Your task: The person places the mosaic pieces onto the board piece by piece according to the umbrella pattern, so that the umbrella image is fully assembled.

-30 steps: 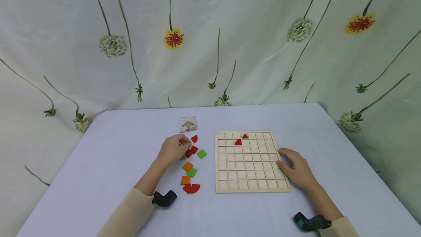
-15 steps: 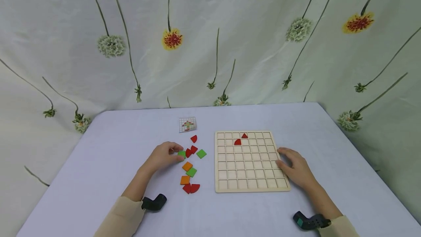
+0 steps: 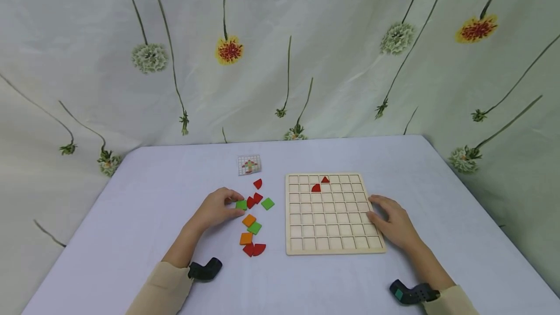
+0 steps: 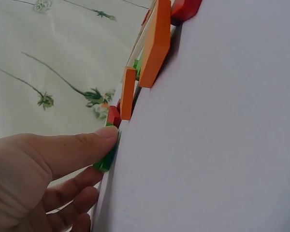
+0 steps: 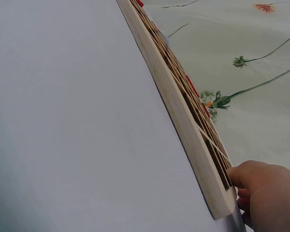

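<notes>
My left hand [image 3: 218, 208] pinches a green square tile [image 3: 241, 205] between thumb and finger at the left side of the loose pieces. In the left wrist view the thumb lies along the top of this green tile [image 4: 106, 157], and the other fingers bend loosely below. My right hand [image 3: 395, 222] rests against the right edge of the wooden grid board [image 3: 337, 252], its thumb and index finger spread along the rim. Up close in the right wrist view, the thumb of the right hand [image 5: 270, 193] touches the rim near a corner of the board [image 5: 183, 121].
On the board sit a red triangle [image 3: 325, 180] and a red quarter-round [image 3: 316, 188]. Between left hand and board lie red pieces [image 3: 258, 184], orange squares [image 3: 246, 238] and other green squares [image 3: 268, 203]. A small pattern card [image 3: 249, 165] lies behind them.
My left hand has drawn back to the left, away from the red pieces, and now has the green square tile between its fingers. My right hand stays at the board's edge.
</notes>
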The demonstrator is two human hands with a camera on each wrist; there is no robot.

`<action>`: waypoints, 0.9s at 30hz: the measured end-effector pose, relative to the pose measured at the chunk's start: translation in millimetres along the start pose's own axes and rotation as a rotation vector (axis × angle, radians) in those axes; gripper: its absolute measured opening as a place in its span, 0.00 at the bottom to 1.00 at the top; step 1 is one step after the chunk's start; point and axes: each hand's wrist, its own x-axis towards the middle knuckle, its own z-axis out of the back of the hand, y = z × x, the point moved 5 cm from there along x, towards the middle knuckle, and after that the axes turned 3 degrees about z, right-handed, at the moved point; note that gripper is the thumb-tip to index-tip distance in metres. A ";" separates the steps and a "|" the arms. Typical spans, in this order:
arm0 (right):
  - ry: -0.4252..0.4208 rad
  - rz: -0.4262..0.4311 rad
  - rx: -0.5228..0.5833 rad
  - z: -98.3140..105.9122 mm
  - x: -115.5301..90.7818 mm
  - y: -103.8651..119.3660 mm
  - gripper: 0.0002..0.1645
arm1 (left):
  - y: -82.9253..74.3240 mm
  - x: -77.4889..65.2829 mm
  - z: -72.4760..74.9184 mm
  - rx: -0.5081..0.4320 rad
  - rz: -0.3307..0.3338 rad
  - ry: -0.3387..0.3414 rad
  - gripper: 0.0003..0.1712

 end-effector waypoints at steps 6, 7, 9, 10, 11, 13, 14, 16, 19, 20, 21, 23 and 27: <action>0.000 0.003 -0.006 0.4 -0.4 0.2 0.26 | -0.7 1.5 -0.8 -0.009 -0.008 -0.011 0.17; -0.001 0.005 -0.007 0.6 -0.5 0.3 0.26 | -1.3 2.1 -0.7 -0.012 -0.010 -0.012 0.17; -0.002 0.009 -0.008 1.0 -0.7 0.4 0.26 | -2.6 3.6 -0.4 -0.017 -0.011 -0.015 0.17; -0.003 0.012 -0.007 1.2 -0.7 0.5 0.26 | -3.2 4.6 -0.1 -0.019 -0.008 -0.018 0.16; -0.003 0.013 -0.005 1.2 -0.7 0.4 0.26 | -4.2 5.5 0.1 -0.019 -0.010 -0.020 0.16; -0.002 0.012 -0.004 1.2 -0.5 0.1 0.26 | -6.9 7.3 -0.1 -0.025 -0.014 -0.021 0.16; 0.000 0.011 -0.004 1.0 -0.3 0.0 0.26 | -8.5 8.1 -0.5 -0.029 -0.016 -0.020 0.16; 0.004 0.009 -0.005 0.6 0.1 -0.4 0.27 | -13.1 9.3 -1.4 -0.043 -0.028 -0.015 0.17; 0.006 0.008 -0.008 0.2 0.6 -0.7 0.27 | -20.3 11.4 -3.8 -0.071 -0.037 -0.003 0.17; 0.005 0.010 -0.007 0.1 0.7 -0.7 0.27 | -22.7 12.1 -4.7 -0.078 -0.043 0.001 0.17; 0.004 0.011 -0.005 -0.1 0.8 -0.8 0.27 | -25.1 12.9 -5.6 -0.081 -0.049 0.003 0.17; 0.001 0.015 -0.002 -0.4 1.0 -0.8 0.26 | -29.3 15.2 -7.9 -0.082 -0.055 0.006 0.17; -0.005 0.021 0.001 -1.0 0.9 -0.8 0.26 | -38.6 19.4 -11.8 -0.065 -0.082 0.014 0.17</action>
